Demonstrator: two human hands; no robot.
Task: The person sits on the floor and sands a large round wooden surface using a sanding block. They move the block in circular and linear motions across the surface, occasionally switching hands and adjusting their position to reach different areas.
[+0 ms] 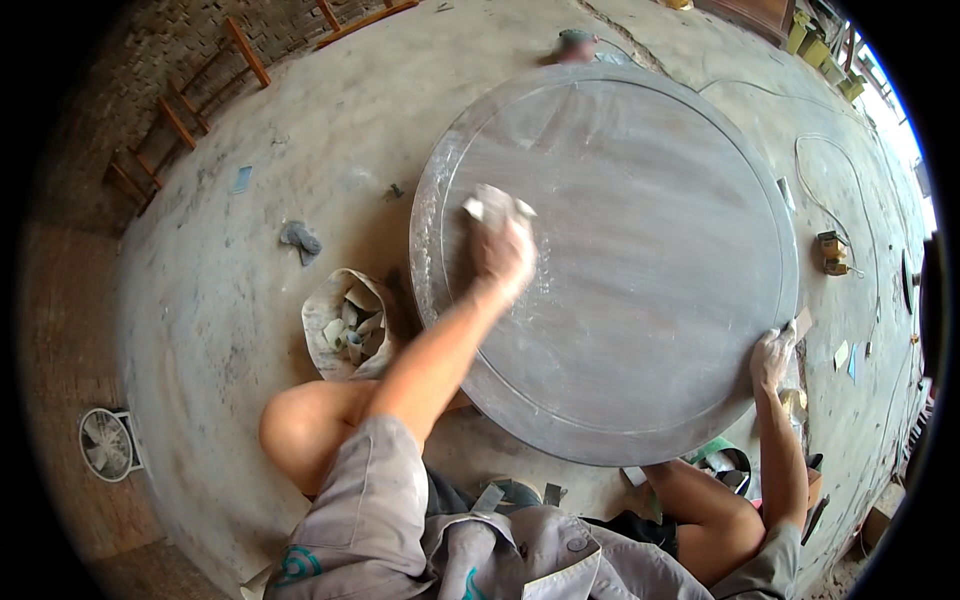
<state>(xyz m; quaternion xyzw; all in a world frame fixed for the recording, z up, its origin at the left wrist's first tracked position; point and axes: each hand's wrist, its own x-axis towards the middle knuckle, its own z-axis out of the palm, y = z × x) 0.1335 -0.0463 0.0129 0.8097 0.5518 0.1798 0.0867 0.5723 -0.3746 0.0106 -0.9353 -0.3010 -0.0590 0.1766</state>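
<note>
A large round dark-grey tabletop (620, 270) lies before me, with a grooved ring inside its rim and pale dust streaks on the left. My left hand (503, 245), slightly blurred and white with dust, presses on its left part. Pale edges of what looks like a folded piece of sandpaper (474, 208) show by the fingers; the rest is hidden under the hand. At the lower right rim, my right hand (773, 358) grips the tabletop's edge. A small tan piece (804, 321) shows just beyond its fingertips; whether the hand holds it I cannot tell.
Left of the tabletop stands an open sack (318, 325) with scraps inside, and a grey cloth (300, 241) lies beyond it. A yellow power tool (832, 253) with a cable sits at right. A white fan (106, 444) is at far left; wooden frames (180, 120) lean at the wall.
</note>
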